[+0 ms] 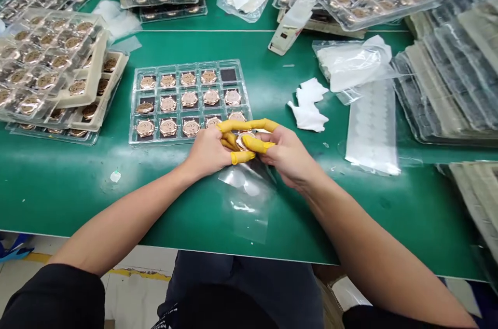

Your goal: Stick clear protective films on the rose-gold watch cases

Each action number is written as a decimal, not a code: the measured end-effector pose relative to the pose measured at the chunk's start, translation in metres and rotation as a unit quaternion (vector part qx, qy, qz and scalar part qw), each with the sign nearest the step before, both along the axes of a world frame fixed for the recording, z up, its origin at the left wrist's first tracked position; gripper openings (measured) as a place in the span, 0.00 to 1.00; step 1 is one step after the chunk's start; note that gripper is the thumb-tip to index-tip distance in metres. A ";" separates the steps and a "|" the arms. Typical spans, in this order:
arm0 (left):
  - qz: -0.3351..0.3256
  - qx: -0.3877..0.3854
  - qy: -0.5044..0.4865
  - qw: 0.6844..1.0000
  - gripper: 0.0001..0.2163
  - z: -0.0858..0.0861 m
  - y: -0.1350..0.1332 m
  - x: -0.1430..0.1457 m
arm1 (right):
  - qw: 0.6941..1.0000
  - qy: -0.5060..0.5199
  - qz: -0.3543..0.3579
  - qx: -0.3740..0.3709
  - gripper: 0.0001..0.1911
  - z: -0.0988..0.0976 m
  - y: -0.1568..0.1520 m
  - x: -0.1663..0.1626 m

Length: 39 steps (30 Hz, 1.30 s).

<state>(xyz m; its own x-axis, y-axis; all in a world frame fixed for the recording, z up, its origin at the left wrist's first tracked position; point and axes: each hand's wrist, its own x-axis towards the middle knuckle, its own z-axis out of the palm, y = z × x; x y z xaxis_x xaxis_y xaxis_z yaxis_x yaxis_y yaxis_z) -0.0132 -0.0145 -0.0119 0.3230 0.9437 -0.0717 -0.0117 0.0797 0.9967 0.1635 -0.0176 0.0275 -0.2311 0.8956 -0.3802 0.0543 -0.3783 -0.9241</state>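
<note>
Both my hands sit low at the centre, all fingertips in yellow finger cots. My left hand (208, 151) and my right hand (286, 155) together pinch a round rose-gold metal piece (244, 140), partly hidden by the fingers. A clear plastic sleeve (246, 199) lies flat under my wrists. Just behind my fingers is a clear blister tray (155, 103) holding rows of similar round pieces, with one compartment at the back right showing only a dark pad. My fingers overlap the tray's front right corner.
Stacked trays of round pieces fill the left (46, 69) and back of the green work mat (78, 199). White cloth scraps (307, 108), plastic bags (350, 64) and a white bottle (291, 23) lie to the right. Piles of grey packaging (447, 74) line the right side.
</note>
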 end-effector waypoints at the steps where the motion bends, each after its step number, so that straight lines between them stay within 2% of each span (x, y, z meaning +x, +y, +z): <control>1: 0.002 -0.002 0.005 1.000 0.28 0.001 0.000 0.000 | 0.999 -0.020 0.025 0.023 0.32 -0.002 0.005 0.006; 3: 0.012 -0.010 0.008 1.000 0.28 0.002 0.000 0.000 | 0.983 -0.113 0.035 0.141 0.24 -0.007 0.017 0.029; 4: 0.019 -0.016 0.008 1.000 0.29 0.003 0.000 0.000 | 0.956 -0.184 0.016 0.228 0.19 -0.011 0.025 0.045; 6: 0.030 -0.027 0.004 0.999 0.30 0.005 0.001 0.001 | 0.854 -0.344 -0.058 0.385 0.10 -0.020 0.041 0.081; 7: 0.030 -0.032 0.002 0.999 0.30 0.006 0.002 0.001 | 0.815 -0.393 -0.071 0.420 0.09 -0.025 0.048 0.099; 9: 0.023 -0.039 0.001 0.999 0.31 0.008 0.003 0.000 | 0.786 -0.439 -0.032 0.435 0.07 -0.032 0.059 0.126; 11: 0.021 -0.041 0.005 0.999 0.31 0.009 0.004 0.000 | 0.783 -0.441 -0.013 0.438 0.04 -0.032 0.062 0.138; 13: 0.027 -0.039 0.004 0.999 0.31 0.009 0.004 0.001 | 0.783 -0.422 -0.040 0.455 0.03 -0.023 0.058 0.134; 17: 0.030 -0.043 -0.010 0.999 0.30 0.008 0.004 0.002 | 0.806 -0.265 -0.110 0.517 0.03 0.000 0.038 0.095; 19: 0.023 -0.049 -0.018 0.998 0.30 0.007 0.003 0.002 | 0.809 -0.211 -0.073 0.544 0.03 0.001 0.026 0.069; 22: -0.005 -0.054 -0.028 0.998 0.29 0.005 0.003 0.002 | 0.771 -0.292 0.034 0.564 0.04 -0.009 0.014 0.038; 25: -0.017 -0.048 -0.034 0.998 0.28 0.003 0.004 0.002 | 0.745 -0.364 0.057 0.556 0.07 -0.017 0.011 0.027; 30: -0.025 -0.044 -0.044 0.998 0.27 0.001 0.006 0.002 | 0.756 -0.365 0.074 0.539 0.08 -0.016 0.013 0.034; 34: -0.021 -0.035 -0.035 0.999 0.26 0.001 0.005 0.003 | 0.765 -0.391 0.051 0.510 0.11 -0.018 0.018 0.040; 39: -0.029 -0.034 -0.034 0.998 0.27 0.001 0.003 0.004 | 0.767 -0.333 0.103 0.538 0.09 -0.019 0.018 0.038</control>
<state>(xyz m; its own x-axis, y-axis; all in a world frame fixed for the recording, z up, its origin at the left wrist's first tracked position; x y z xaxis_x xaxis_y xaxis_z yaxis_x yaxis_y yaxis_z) -0.0095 -0.0110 -0.0108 0.3833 0.9169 -0.1109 -0.0729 0.1498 0.9860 0.2012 0.0003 0.0084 -0.4860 0.7441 0.4585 0.6067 0.6648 -0.4358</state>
